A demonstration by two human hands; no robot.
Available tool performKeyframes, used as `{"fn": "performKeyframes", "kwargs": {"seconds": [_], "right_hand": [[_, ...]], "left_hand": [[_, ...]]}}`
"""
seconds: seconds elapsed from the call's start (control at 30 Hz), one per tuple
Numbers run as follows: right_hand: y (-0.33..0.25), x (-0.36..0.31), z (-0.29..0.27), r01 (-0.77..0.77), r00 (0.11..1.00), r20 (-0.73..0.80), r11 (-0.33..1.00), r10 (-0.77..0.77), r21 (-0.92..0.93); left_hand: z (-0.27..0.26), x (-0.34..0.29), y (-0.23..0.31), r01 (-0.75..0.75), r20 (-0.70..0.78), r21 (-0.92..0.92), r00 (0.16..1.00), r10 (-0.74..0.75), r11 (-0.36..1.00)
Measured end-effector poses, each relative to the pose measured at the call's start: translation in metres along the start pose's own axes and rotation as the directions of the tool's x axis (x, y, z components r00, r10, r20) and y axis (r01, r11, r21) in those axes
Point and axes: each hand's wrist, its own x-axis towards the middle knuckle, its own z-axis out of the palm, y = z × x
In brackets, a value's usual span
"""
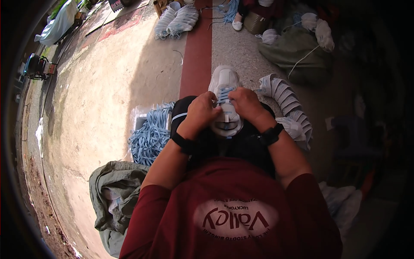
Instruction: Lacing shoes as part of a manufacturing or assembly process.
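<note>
Head view: white shoe part-laced between two hands

The white shoe sits upright at the person's knees, toe pointing away and opening toward the body. The lacing looks about midway, as far as can be judged: the blue lace already crosses the tongue in several rows nearer the toe, while the tabs closer to the opening appear bare, so those upper rows seem left to do. Whether the nested white shoe pieces on the right are laced cannot be told. A tangled heap of blue laces lies beside the left knee.

The left hand is half-curled, its fingertips touching the shoe's left side by the eyelets; whether a lace end lies between them is hidden. The right hand is curled more tightly, thumb and forefinger drawn together, seemingly pinching the lace at the right-hand eyelets.
</note>
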Motion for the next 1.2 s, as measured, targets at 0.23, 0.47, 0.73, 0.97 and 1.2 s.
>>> {"fn": "performKeyframes", "kwargs": {"seconds": [0.23,0.47,0.73,0.97,1.2], "right_hand": [[-0.01,0.013,-0.016,0.057,0.982,0.19,0.98,-0.02,-0.191],[0.007,0.005,0.005,-0.032,0.999,0.021,0.999,0.032,-0.015],[0.0,-0.006,0.021,-0.171,0.957,-0.174,0.939,0.23,0.299],[-0.012,-0.002,0.012,-0.073,0.978,-0.198,0.997,0.065,-0.031],[0.018,0.002,0.028,-0.185,0.893,-0.15,0.65,0.425,0.737]], "left_hand": [[0.001,0.004,-0.006,0.059,-0.021,-0.134,0.998,-0.063,0.989],[0.004,0.004,-0.011,0.098,-0.011,-0.176,0.995,-0.102,0.979],[0.002,0.0,-0.011,0.117,0.016,-0.156,0.993,-0.116,0.981],[0.004,-0.002,-0.008,0.128,-0.009,-0.138,0.991,-0.13,0.982],[0.002,-0.003,-0.01,0.108,0.013,-0.176,0.994,-0.108,0.978]]}}
